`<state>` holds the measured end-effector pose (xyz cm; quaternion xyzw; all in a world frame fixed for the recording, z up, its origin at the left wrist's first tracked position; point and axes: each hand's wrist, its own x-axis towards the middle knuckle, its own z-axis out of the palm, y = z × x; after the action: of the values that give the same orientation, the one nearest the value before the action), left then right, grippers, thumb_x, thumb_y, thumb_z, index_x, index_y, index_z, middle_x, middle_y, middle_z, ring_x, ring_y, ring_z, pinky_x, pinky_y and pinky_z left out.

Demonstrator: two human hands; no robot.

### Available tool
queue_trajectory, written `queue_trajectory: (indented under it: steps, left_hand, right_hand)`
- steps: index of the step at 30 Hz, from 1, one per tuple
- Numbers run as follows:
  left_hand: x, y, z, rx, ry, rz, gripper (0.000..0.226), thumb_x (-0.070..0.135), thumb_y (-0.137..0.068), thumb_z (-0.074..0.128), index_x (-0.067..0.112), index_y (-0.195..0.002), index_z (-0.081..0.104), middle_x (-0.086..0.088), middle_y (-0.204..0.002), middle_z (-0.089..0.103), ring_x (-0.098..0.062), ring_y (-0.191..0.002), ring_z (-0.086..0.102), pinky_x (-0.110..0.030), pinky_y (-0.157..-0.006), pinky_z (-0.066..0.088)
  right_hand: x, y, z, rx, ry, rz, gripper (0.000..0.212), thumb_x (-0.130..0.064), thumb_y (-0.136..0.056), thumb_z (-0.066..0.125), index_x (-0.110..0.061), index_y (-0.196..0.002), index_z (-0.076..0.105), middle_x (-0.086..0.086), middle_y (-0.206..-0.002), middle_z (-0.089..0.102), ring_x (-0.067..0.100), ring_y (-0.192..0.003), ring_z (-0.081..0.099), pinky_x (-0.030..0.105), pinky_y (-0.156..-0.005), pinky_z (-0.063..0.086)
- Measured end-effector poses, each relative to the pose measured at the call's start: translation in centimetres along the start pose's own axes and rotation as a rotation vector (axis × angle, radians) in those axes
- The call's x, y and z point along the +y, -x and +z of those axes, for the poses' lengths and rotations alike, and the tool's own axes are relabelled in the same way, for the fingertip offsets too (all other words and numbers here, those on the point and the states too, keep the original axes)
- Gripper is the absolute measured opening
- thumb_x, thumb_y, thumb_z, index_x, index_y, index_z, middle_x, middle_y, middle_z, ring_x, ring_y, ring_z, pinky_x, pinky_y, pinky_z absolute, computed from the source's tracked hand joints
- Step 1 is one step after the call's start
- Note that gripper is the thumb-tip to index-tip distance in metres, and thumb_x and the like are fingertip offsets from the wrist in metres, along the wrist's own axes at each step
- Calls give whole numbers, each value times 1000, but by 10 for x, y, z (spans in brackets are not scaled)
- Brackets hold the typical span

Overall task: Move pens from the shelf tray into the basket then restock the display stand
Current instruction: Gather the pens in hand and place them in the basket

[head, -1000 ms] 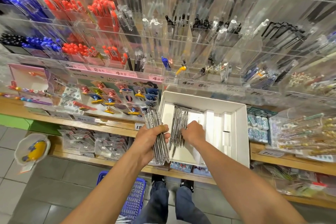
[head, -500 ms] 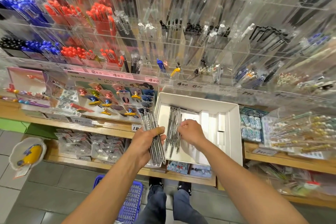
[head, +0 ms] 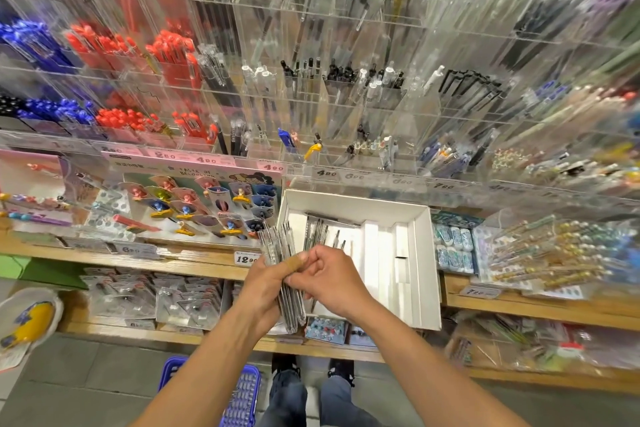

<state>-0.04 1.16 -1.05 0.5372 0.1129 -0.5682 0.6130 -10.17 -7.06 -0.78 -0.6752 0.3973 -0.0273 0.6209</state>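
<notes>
Wooden shelving is carrying a white tray. Left hand fingers are clamping a pen bundle at the tray's left edge; right hand fingertips are pinching it too. Loose pens are lying in the tray's far-left corner; blue basket is sitting below.

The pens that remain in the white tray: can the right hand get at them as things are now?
Probably yes. The remaining pens lie uncovered in the open white tray, just beyond the right hand. However, its fingers are at the bundle in the left hand, so they must let go first.
</notes>
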Motion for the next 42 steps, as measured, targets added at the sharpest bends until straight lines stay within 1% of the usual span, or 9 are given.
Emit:
queue_trajectory:
  steps: [3,8,11,16,21,25,32,37,42]
  left_hand:
    - [-1,-5,-2,47,-49,7,86,0,-77,76,-10,-147,26,-34,-111,66,-41,-104,67,-58,-93,53]
    - [3,-11,-8,62,-53,0,31,-1,-76,72,-8,-104,60,-11,-64,66,-18,-53,65,-28,-50,55]
    - [5,-18,-14,65,-15,2,26,-2,-83,68,-2,-108,59,-7,-67,65,-15,-56,63,-27,-53,56]
    - [5,-17,-18,53,-16,-24,28,-1,-84,68,-3,-111,58,-10,-71,66,-17,-62,66,-28,-56,57]
    - [4,-15,-21,26,32,-49,34,-1,-85,67,-8,-116,56,-14,-76,68,-20,-67,67,-30,-58,58]
    - [4,-15,-21,1,65,-60,11,-1,-87,62,-1,-97,65,-13,-77,69,-20,-68,67,-30,-63,58]
    - [8,-12,-14,-13,32,-20,7,2,-84,64,-1,-90,66,-11,-72,69,-17,-61,67,-28,-57,58]
    - [5,-6,-3,-97,50,-17,33,17,-75,76,-1,-100,67,-20,-91,72,-28,-78,70,-40,-66,61]
    - [-2,-1,2,-63,59,-38,50,14,-72,76,-9,-114,62,-31,-107,69,-36,-84,70,-42,-70,57]
  right_hand:
    - [7,-2,-3,-42,-34,16,31,-24,-73,84,-9,-91,64,-4,-66,65,8,-57,62,26,-60,55]
    - [33,-27,-25,-30,-140,176,16,-30,-88,70,-18,-95,63,2,-84,73,9,-62,66,25,-57,55]
    - [65,-56,-32,261,174,386,10,-15,-90,58,-8,-89,65,13,-104,71,20,-88,70,34,-71,57]
    - [88,-81,-19,231,492,507,32,-12,-91,57,-3,-121,49,12,-110,61,30,-99,62,30,-68,44]
    - [91,-89,-12,293,465,520,35,-20,-88,63,-5,-117,49,8,-102,62,27,-91,62,28,-65,44]
    - [93,-80,-21,292,512,397,28,-26,-86,64,-12,-105,50,0,-85,58,14,-67,54,24,-49,35]
    - [39,-49,-34,220,55,144,15,-28,-82,68,-34,-94,63,-3,-75,68,10,-64,64,22,-58,45]
    - [2,-9,-15,35,-118,-5,19,-23,-86,70,-33,-101,65,-10,-67,67,6,-55,63,18,-53,49]
    - [5,4,4,92,-89,-28,15,-27,-81,76,-25,-92,66,-7,-72,64,7,-58,63,24,-57,53]
